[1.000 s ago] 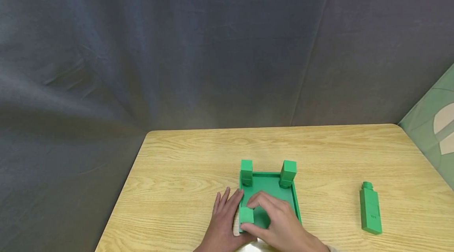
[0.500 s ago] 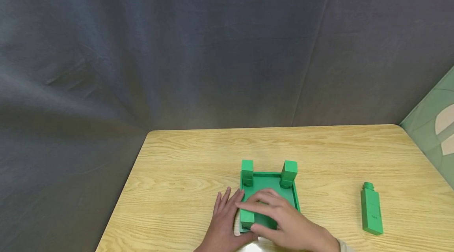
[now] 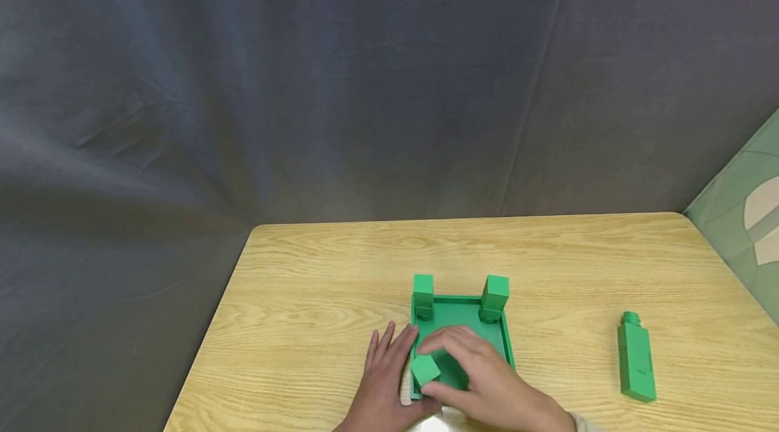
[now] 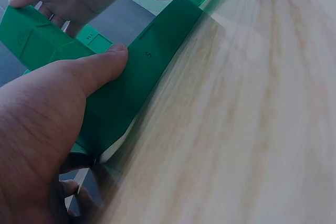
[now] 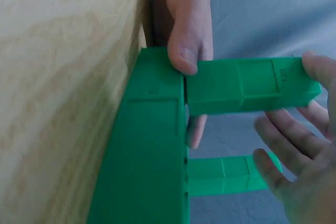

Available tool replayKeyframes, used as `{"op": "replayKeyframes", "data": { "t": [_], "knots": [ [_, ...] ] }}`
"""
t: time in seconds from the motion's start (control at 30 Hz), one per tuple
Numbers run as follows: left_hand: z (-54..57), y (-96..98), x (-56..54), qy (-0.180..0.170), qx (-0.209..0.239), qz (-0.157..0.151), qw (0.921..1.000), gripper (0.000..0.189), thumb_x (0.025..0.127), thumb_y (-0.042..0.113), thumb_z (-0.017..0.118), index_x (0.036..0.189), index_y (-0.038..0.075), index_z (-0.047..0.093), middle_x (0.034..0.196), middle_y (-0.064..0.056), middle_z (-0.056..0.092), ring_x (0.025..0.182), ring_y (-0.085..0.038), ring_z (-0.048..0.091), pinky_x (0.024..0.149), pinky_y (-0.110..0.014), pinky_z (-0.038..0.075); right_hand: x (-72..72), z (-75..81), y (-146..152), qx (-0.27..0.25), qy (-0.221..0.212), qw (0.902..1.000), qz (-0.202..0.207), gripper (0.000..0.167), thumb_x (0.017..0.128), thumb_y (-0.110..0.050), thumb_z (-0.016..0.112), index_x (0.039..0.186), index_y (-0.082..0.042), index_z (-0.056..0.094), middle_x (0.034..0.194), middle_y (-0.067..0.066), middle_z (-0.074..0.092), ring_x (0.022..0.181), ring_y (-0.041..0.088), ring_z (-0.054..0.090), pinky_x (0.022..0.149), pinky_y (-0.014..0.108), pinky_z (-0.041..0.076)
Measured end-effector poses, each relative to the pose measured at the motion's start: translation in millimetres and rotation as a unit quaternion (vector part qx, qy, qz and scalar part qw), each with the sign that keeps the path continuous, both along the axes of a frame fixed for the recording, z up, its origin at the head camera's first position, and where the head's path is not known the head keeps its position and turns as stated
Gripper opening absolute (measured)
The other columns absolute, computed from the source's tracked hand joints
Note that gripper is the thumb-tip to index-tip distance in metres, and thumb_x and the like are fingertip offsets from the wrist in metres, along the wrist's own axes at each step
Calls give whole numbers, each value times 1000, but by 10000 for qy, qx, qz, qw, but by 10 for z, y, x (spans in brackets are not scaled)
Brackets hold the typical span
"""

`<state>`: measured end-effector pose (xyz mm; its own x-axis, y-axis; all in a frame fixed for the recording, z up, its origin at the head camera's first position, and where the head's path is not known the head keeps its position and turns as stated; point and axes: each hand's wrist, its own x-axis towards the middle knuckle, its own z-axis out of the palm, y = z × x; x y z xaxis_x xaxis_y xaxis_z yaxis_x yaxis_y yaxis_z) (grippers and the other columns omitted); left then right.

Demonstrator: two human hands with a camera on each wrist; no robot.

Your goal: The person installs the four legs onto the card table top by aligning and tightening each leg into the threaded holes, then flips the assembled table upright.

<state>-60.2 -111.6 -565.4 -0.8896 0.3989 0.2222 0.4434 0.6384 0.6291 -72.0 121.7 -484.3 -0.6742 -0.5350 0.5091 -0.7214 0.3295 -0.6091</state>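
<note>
A shallow green square base with raised edges (image 3: 459, 314) lies on the table, with upright square legs at three corners. My left hand (image 3: 385, 378) holds its near-left corner, the fingers spread along the left side and the thumb pressing the near edge wall (image 4: 142, 72). The near-left leg (image 3: 425, 370) stands at that corner, its top turned askew to the base. My right hand (image 3: 493, 378) has thumb and fingers around this leg's upper end; the right wrist view shows the thumb at the tip of the leg (image 5: 226, 82). The joint at its foot is mostly hidden.
Two more legs, the far-left leg (image 3: 423, 293) and far-right leg (image 3: 496, 293), stand on the base. A loose green leg with a threaded end (image 3: 636, 361) lies to the right on the wooden table (image 3: 328, 270). A dark curtain (image 3: 389, 80) hangs behind.
The near-left leg has turned from square with the base to askew. My right fingers spread away from it half a second ago and are now back around it. The left hand stays put.
</note>
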Motion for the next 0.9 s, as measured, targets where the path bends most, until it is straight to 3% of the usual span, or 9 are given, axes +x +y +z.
{"op": "replayKeyframes", "data": {
  "t": [0.23,0.33,0.43,0.6,0.77,0.9],
  "knots": [
    [-10,4,2,131,-33,5,9999,107,90,67,83,174,18,39,173,-3,49,165,-42,33,135,-25,-7,-17,-74,-71,-593,370,9975,-68,40,93,-27,94,122,-20,66,122,-6,72,111,14,72,104,18,55],
    [-12,1,5,181,-70,-4,9998,107,91,70,81,174,18,39,173,-3,49,164,-42,34,135,-25,-8,-8,-72,-74,-510,300,9982,-130,47,92,-27,95,129,-19,66,122,-6,73,112,14,73,103,20,57],
    [-10,-2,2,121,-20,-45,9999,108,93,76,77,175,18,37,173,-4,48,165,-44,33,135,-25,-10,15,-40,-50,-216,71,9997,-92,55,97,-27,91,144,-19,65,130,-8,73,121,12,69,106,25,56],
    [4,-4,-5,-130,102,-169,9997,105,97,76,71,176,19,33,176,-7,44,166,-47,29,132,-21,-17,19,9,29,148,-173,9980,593,61,106,-11,75,163,-18,56,151,-6,65,137,15,60,112,33,53],
    [17,-12,-4,-512,281,-243,9980,105,97,69,75,178,21,28,178,-8,39,168,-48,22,131,-22,-20,-37,6,83,52,-498,9923,1130,61,105,2,67,162,-16,58,154,-3,63,140,18,59,116,36,53],
    [10,-19,-7,-429,298,-233,9984,106,95,71,76,177,21,30,177,-6,41,167,-46,25,131,-21,-18,-75,-15,81,-150,-506,9915,1188,59,105,1,69,160,-16,59,150,3,67,138,20,64,114,36,56]
  ]
}}
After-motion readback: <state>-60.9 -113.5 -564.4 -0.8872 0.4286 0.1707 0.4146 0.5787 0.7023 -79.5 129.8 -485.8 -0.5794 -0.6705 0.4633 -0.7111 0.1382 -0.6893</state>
